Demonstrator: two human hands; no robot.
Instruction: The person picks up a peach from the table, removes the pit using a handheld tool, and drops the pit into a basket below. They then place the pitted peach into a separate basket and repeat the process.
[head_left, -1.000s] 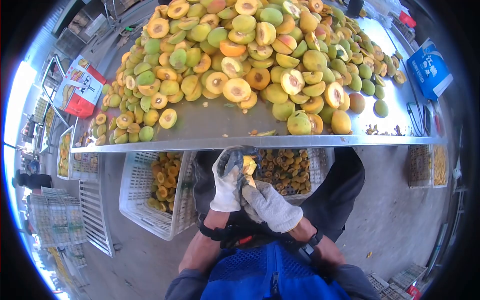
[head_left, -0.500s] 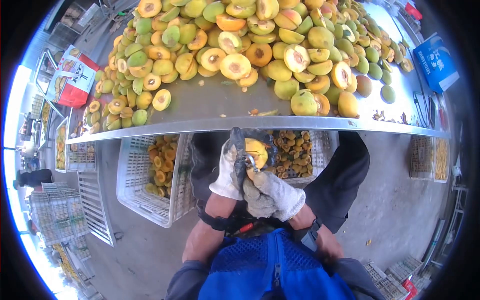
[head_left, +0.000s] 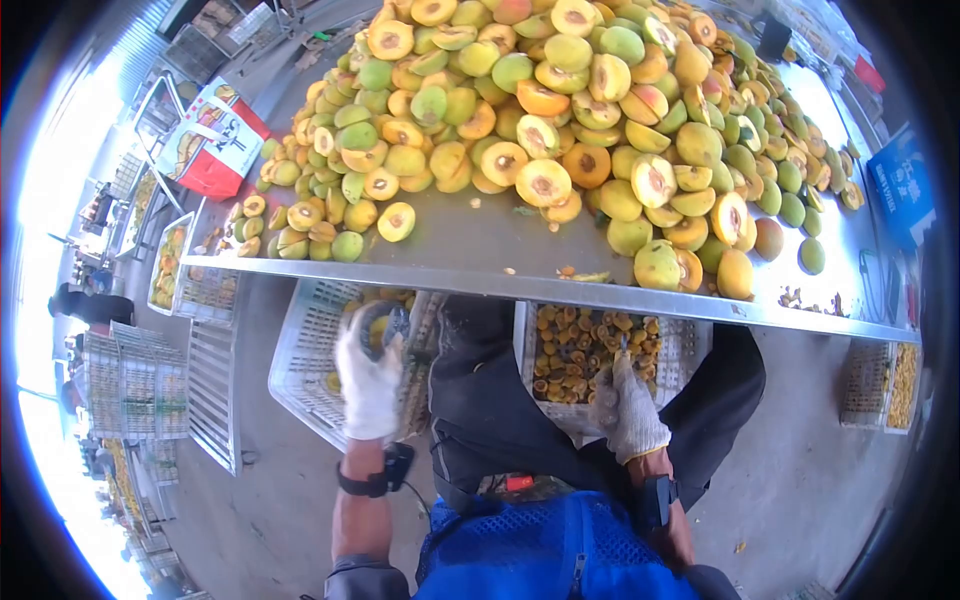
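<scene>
My left hand, in a white glove with dark fingertips, is over the left white crate, which holds yellow peach halves. Its fingers curve apart from the thumb, and yellow fruit shows between them; motion blurs this area. In a grey-white glove, my right hand is closed around a small metal-tipped tool, its handle hidden in the palm. That hand is over the near edge of the right white crate, full of small brown and yellow fruit pieces. Above both, cut peaches are heaped on the metal table.
The table's metal edge runs across just beyond my hands. A red and white bag stands at its left, a blue box at its right. My dark-trousered legs flank the right crate. Stacked crates stand far left.
My hands were together at the table edge, around a yellow peach with the metal tool against it. They have parted, left hand to the left crate, right to the right crate. The view has shifted.
</scene>
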